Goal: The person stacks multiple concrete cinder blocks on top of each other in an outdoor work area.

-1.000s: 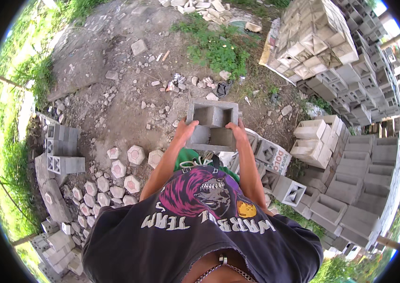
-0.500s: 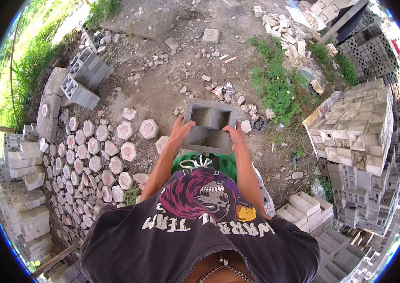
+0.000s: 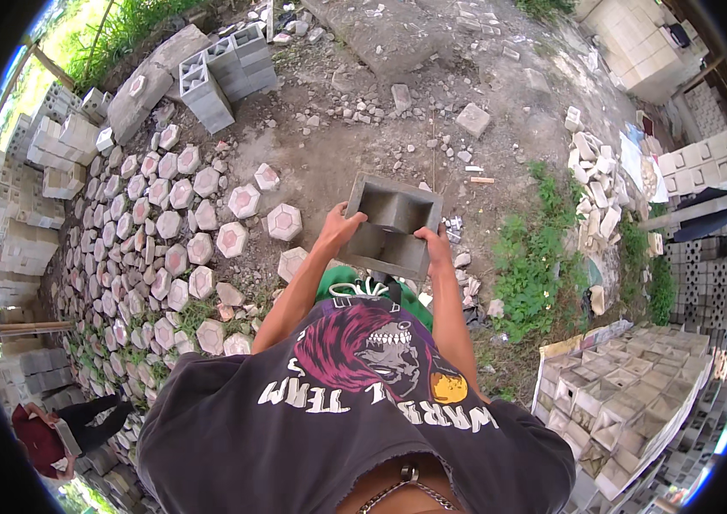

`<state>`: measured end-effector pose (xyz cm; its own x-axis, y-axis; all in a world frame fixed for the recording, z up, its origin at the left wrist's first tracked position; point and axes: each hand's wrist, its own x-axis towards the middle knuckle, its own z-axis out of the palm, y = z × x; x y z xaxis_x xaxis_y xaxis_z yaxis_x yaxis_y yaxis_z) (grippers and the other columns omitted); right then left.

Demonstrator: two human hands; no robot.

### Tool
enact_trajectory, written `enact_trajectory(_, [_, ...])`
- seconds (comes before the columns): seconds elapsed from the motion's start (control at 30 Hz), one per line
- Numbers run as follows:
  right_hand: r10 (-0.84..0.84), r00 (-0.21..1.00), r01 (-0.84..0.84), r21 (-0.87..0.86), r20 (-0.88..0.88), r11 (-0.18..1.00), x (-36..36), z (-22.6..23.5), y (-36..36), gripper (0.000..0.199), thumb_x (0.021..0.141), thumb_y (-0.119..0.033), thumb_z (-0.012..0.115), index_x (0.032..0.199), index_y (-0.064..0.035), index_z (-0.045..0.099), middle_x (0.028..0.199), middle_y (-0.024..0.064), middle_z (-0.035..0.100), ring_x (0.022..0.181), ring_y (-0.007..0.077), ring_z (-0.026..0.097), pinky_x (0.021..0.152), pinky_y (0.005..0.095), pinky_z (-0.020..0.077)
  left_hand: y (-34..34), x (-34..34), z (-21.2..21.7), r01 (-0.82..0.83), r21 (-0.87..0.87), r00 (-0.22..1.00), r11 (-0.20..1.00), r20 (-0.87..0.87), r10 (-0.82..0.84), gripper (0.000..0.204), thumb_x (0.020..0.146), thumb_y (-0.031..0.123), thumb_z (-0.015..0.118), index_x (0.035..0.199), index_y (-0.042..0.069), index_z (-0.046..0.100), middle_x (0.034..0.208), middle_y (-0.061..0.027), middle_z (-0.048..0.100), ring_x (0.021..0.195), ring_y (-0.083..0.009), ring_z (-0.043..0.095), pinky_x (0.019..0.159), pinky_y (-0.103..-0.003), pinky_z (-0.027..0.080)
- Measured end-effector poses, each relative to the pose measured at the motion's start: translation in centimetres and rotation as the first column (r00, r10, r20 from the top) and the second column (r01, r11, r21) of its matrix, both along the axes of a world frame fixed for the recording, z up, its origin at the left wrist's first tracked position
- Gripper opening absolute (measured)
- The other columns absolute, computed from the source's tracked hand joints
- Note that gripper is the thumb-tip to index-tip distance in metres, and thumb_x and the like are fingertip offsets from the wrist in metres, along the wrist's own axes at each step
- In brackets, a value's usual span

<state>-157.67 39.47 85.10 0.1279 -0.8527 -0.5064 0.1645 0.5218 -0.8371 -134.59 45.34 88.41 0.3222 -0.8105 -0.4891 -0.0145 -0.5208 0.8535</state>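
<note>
I carry a grey hollow concrete block with two square cavities, held out in front of my chest above bare dirt. My left hand grips its left side, fingers curled over the edge. My right hand clasps its right lower corner. The block's open cavities face up toward the camera. My dark printed shirt fills the lower middle of the view.
Hexagonal paving stones cover the ground to my left. Grey hollow blocks are stacked at upper left, pale blocks at lower right. Rubble and weeds lie to the right. Another person crouches at lower left.
I have turned with the block still in both hands: the paving stones have slid toward the middle left, and the pale block stack has dropped to the lower right.
</note>
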Motion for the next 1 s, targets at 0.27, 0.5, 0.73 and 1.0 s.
enact_trajectory(0.27, [0.144,0.987,-0.142,0.04,-0.069,0.989,2.5,1.1,-9.0,0.069,0.063,-0.006,0.066,0.129,-0.0002,0.044,0.097,0.011,0.06,0.079,0.0201,0.06,0.071,0.0332,0.0501,-5.6,0.9,-1.8,-0.182,0.0,0.983,0.983,0.012,0.182,0.07,0.073,0.026,0.07,0.132,-0.003,0.046,0.108,-0.018,0.063,0.091,-0.0234,0.063,0.08,-0.034,0.051])
enact_trajectory(0.5, [0.277,0.955,-0.271,0.061,-0.111,0.961,8.9,-1.2,-17.3,0.08,0.062,-0.008,0.067,0.136,0.0021,0.038,0.106,0.0141,0.06,0.087,0.022,0.061,0.076,0.0338,0.0498,-11.0,6.5,-2.7,-0.289,0.016,0.957,0.957,-0.026,0.29,0.075,0.07,0.028,0.07,0.131,-0.006,0.045,0.101,-0.0183,0.065,0.088,-0.0232,0.063,0.079,-0.033,0.05])
enact_trajectory(0.73, [0.359,0.925,-0.359,0.025,-0.123,0.933,18.8,-6.7,-26.5,0.089,0.059,-0.011,0.068,0.14,0.0032,0.035,0.112,0.0149,0.058,0.097,0.0231,0.058,0.083,0.0337,0.0469,-18.5,16.3,-8.1,-0.313,-0.037,0.949,0.949,0.01,0.314,0.074,0.07,0.03,0.069,0.13,-0.006,0.046,0.111,-0.0232,0.063,0.098,-0.0272,0.062,0.086,-0.035,0.048])
enact_trajectory(1.0, [0.416,0.906,-0.412,0.063,-0.078,0.909,34.4,-7.6,-33.7,0.095,0.062,-0.01,0.066,0.145,0.0028,0.021,0.104,0.016,0.058,0.084,0.0248,0.06,0.073,0.0368,0.0512,-24.7,30.1,-7.0,-0.431,-0.005,0.902,0.902,-0.027,0.431,0.075,0.071,0.026,0.069,0.133,-0.006,0.043,0.114,-0.0234,0.061,0.101,-0.026,0.061,0.087,-0.035,0.047])
